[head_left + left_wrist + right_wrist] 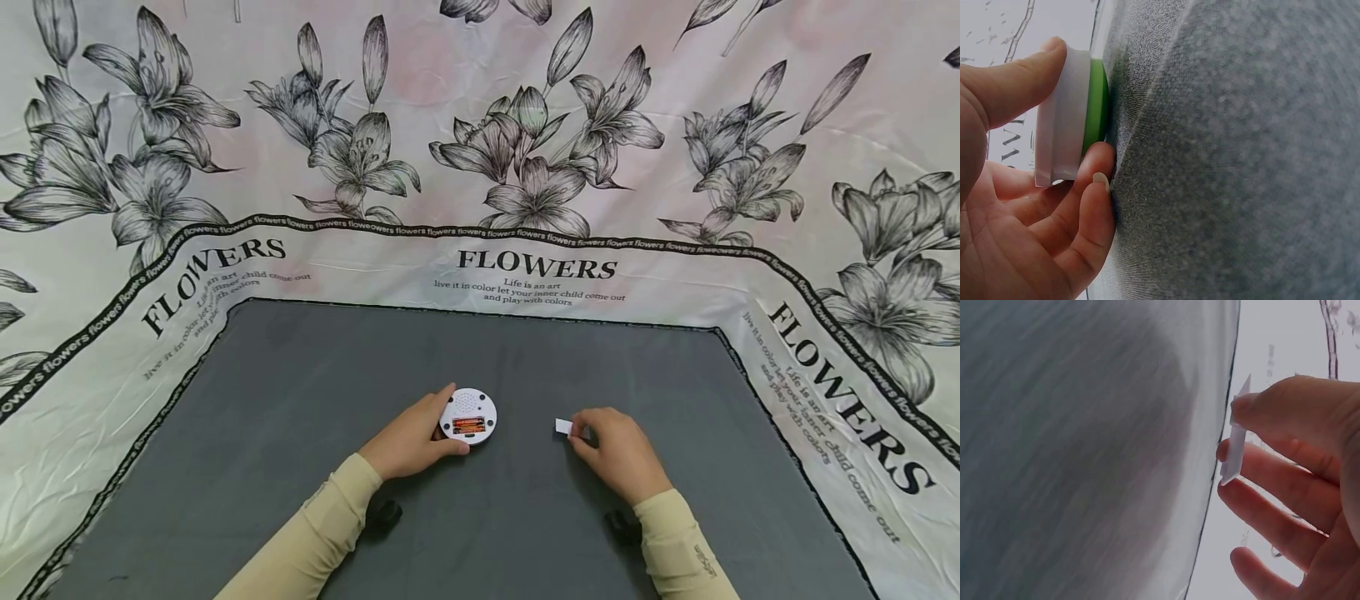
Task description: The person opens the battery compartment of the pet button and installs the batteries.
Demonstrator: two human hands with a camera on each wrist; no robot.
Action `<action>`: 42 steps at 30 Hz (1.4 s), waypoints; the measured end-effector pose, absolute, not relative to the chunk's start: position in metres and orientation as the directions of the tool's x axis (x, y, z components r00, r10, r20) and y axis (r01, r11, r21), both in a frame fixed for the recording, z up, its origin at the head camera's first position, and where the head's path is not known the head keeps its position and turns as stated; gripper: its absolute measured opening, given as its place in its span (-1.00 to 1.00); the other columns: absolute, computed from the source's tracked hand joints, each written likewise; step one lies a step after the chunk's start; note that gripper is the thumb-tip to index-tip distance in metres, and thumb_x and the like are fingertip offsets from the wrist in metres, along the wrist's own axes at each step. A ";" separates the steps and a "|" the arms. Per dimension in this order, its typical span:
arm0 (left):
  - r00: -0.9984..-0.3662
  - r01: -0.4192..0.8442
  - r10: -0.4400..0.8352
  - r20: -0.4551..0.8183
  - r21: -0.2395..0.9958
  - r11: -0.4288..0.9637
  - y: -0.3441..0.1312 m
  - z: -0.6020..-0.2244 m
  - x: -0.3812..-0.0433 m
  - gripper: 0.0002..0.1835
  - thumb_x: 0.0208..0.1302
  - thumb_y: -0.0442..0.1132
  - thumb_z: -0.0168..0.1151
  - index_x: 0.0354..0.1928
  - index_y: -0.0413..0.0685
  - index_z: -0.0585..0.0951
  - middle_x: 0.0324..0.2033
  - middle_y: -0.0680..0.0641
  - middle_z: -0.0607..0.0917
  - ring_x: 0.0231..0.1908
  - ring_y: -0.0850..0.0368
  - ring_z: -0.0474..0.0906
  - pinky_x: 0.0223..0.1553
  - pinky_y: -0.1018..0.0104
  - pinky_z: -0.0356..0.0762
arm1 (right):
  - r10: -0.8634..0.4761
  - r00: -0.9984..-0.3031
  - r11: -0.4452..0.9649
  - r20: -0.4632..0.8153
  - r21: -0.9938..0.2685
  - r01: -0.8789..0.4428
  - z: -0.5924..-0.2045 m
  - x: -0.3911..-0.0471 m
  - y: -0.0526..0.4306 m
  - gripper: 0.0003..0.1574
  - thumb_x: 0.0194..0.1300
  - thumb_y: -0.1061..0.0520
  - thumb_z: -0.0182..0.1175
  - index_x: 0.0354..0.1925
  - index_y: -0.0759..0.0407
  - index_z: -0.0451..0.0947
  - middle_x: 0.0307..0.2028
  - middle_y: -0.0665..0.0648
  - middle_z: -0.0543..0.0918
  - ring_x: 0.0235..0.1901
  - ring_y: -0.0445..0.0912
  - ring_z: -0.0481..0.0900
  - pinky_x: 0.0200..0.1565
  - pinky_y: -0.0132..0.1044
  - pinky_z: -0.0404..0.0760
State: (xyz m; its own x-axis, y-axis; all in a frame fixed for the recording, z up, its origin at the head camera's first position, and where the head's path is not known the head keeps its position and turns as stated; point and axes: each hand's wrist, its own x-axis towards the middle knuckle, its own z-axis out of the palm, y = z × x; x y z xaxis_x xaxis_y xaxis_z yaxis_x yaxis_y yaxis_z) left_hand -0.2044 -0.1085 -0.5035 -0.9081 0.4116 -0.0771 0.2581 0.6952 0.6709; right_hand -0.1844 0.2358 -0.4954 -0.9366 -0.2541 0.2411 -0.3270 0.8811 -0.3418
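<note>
A round white device lies battery side up near the middle of the dark cloth, its compartment uncovered and batteries with orange wrappers inside. My left hand grips it by its left edge, thumb on the near side. The left wrist view shows the device's white body edge-on, with a green part facing the cloth. To the right, apart from the device, my right hand pinches a small white plastic cover between thumb and finger. In the right wrist view that thin cover is seen nearly edge-on.
The grey cloth surface has a white border printed with "FLOWERS" and black line flowers. Dark objects by the wrists, a left one and a right one, show beside the sleeves.
</note>
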 end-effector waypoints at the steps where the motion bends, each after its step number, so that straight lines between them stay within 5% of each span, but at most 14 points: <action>1: -0.907 0.260 0.413 -0.077 0.669 0.696 -0.108 -0.504 -0.205 0.10 0.40 0.14 0.49 0.75 -0.06 0.10 0.31 -0.10 0.58 0.03 0.17 0.54 0.14 0.09 0.51 | -0.262 -0.933 0.874 0.248 -0.348 -0.338 -0.494 -0.185 0.231 -0.77 0.33 0.18 0.54 -0.31 -0.11 0.67 -0.27 -0.03 0.71 -0.31 -0.17 0.47 -0.24 -0.18 0.49; 11: -0.906 0.259 0.416 -0.078 0.675 0.690 -0.106 -0.503 -0.204 0.07 0.42 0.11 0.48 0.75 -0.07 0.10 0.49 -0.20 0.49 0.28 0.04 0.55 0.31 0.00 0.51 | -0.440 -0.820 0.767 0.366 -0.321 -0.556 -0.477 -0.193 0.156 -0.79 0.32 0.18 0.55 -0.31 -0.06 0.69 -0.13 -0.04 0.84 -0.06 -0.09 0.75 0.01 -0.05 0.71; 21: -0.891 0.288 0.451 -0.060 0.693 0.661 -0.104 -0.503 -0.205 0.07 0.46 0.11 0.44 0.75 -0.12 0.06 0.55 -0.25 0.43 0.37 -0.05 0.52 0.32 -0.04 0.51 | -0.563 -0.697 0.705 0.444 -0.183 -0.685 -0.483 -0.192 0.118 -0.74 0.25 0.24 0.58 -0.33 -0.04 0.67 -0.33 -0.09 0.77 -0.17 -0.11 0.70 0.08 -0.03 0.69; 42: -0.891 0.296 0.451 -0.042 0.700 0.649 -0.112 -0.500 -0.206 0.07 0.45 0.07 0.46 0.74 -0.19 0.07 0.48 -0.27 0.48 0.19 0.03 0.55 0.19 0.04 0.52 | -0.573 -0.660 0.706 0.485 -0.118 -0.699 -0.488 -0.194 0.104 -0.75 0.20 0.21 0.64 -0.36 -0.01 0.72 -0.15 -0.01 0.82 -0.10 -0.06 0.74 0.09 -0.02 0.71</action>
State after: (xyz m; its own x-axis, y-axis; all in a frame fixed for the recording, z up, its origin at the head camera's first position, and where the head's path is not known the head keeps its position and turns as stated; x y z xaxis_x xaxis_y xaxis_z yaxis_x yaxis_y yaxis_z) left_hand -0.2060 -0.1124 -0.5004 -0.8913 0.4515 -0.0416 0.2962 0.6494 0.7004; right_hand -0.1937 0.1044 -0.4880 -0.6604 -0.5729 0.4854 -0.6988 0.7055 -0.1180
